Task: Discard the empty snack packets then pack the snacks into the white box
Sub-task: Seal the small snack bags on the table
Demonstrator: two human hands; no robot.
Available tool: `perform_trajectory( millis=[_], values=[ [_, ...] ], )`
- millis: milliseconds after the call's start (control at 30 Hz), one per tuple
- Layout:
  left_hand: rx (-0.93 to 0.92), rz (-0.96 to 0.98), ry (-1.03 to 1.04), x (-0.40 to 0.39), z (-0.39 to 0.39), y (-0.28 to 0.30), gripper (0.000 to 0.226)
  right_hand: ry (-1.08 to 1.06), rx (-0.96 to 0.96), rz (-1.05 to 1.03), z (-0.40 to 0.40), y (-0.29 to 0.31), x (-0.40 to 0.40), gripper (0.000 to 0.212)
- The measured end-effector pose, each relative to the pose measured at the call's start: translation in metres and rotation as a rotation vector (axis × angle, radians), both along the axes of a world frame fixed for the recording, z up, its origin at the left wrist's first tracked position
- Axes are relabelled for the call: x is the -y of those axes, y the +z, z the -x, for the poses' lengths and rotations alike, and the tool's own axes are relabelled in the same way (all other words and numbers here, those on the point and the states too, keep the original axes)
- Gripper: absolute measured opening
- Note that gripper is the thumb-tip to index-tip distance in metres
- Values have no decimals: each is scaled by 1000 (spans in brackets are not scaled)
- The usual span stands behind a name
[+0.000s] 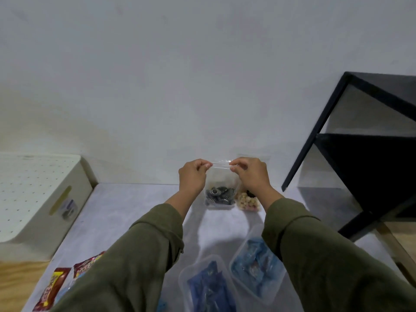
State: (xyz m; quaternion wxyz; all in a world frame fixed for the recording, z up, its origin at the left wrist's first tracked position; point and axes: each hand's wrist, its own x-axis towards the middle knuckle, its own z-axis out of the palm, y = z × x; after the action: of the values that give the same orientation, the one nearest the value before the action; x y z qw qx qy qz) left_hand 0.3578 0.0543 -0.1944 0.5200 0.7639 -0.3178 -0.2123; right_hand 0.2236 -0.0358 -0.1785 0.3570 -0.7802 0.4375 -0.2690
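Note:
A clear zip bag [220,195] with dark sandwich cookies at its bottom stands upright on the grey table top [126,206]. My left hand [193,175] pinches the left end of its top strip and my right hand [251,174] pinches the right end. Behind it to the right stands a second clear bag [247,202] with pale round snacks. The white box [33,194], its perforated lid on, sits at the far left. Red snack packets [54,289] lie at the near left, partly hidden by my left sleeve.
Two clear plastic tubs stand near me: one with dark blue packets [209,287], one with light blue packets [256,264]. A black metal shelf frame [351,154] stands at the right. A plain wall runs along the back of the table.

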Motion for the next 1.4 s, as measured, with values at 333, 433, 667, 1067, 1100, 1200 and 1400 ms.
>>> perform_trajectory(
  millis=[333,433,667,1067,1100,1200,1400],
  values=[
    [-61,1,39,24,-2,-49,17,-50,44,-41,-7,-47,27,16],
    [-70,-10,51,36,-6,-57,16,-55,47,-62,-11,-55,38,14],
    [-58,1,87,56,-17,-63,15,-54,71,-82,-24,-60,55,15],
    [-24,-41,101,60,-26,-63,30,-73,62,2,-34,-68,65,19],
    [-26,-46,96,58,-26,-63,31,-69,61,25,-34,-69,64,20],
    [-35,-57,77,54,-27,-61,34,-64,55,89,-33,-66,62,24],
    [-13,-116,-9,44,-24,-47,54,-8,-24,118,-31,-52,54,45]
  ],
)
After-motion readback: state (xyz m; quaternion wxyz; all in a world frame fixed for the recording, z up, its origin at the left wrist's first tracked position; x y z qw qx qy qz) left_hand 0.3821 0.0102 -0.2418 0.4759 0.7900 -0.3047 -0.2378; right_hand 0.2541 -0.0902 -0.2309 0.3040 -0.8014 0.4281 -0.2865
